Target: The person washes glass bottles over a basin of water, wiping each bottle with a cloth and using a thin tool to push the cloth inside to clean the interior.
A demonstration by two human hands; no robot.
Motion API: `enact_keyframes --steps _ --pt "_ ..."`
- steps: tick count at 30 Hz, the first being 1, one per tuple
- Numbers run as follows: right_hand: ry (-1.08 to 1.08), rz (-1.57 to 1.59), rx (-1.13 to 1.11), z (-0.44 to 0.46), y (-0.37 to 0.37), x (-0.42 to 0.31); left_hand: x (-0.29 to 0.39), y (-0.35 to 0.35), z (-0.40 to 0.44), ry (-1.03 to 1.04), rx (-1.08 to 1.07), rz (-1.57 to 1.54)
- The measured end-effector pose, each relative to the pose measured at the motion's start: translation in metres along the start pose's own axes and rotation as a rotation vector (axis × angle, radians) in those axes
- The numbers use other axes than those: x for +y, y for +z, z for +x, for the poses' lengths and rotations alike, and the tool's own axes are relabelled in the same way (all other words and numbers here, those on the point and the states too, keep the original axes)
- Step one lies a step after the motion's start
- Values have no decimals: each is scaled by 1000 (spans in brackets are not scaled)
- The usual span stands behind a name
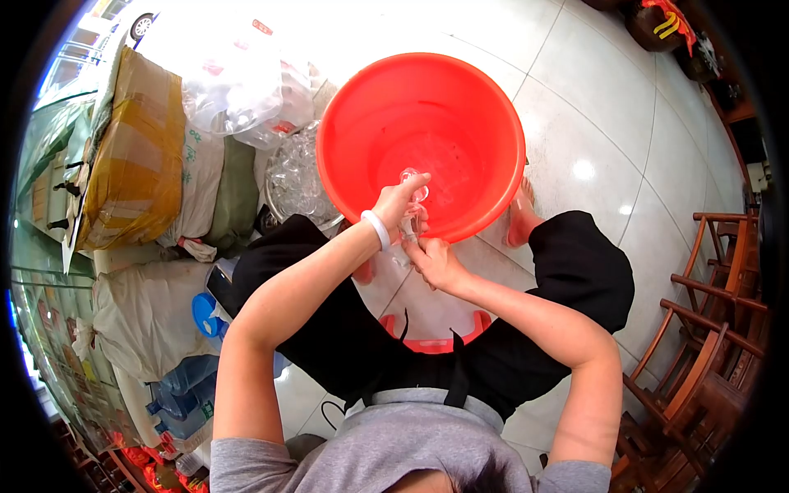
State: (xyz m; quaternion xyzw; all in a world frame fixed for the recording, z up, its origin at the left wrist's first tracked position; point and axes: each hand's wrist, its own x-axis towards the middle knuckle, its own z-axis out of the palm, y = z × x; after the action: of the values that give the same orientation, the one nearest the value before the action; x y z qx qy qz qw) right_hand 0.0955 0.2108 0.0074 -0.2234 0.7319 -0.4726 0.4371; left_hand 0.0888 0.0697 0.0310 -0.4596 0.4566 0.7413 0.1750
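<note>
A clear, shiny piece (412, 191), glass or plastic, is held at the near rim of a large red bucket (333, 156). My left hand (396, 204), with a white bangle on its wrist, is closed around its upper part. At its lower end the fingers of my right hand (437, 264) pinch it. The exact kind of the piece is hard to make out, as my fingers cover much of it. Left of the bucket, a metal bowl (274, 205) is heaped with similar clear pieces (302, 177).
A taped cardboard box (136, 152), sacks (148, 316) and clear plastic bags (234, 90) line the left side. Blue-tinted water bottles (185, 403) stand lower left. Wooden chairs (699, 329) are at the right. A red stool (431, 345) shows between my legs on the tiled floor (583, 123).
</note>
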Motion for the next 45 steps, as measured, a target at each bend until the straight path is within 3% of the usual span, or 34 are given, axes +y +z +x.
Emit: enact_keyframes --steps 30,45 --pt "69 58 -32 -1 2 4 -4 3 2 -22 17 -9" --pt "-16 91 -19 1 4 11 -4 3 2 -30 5 -16"
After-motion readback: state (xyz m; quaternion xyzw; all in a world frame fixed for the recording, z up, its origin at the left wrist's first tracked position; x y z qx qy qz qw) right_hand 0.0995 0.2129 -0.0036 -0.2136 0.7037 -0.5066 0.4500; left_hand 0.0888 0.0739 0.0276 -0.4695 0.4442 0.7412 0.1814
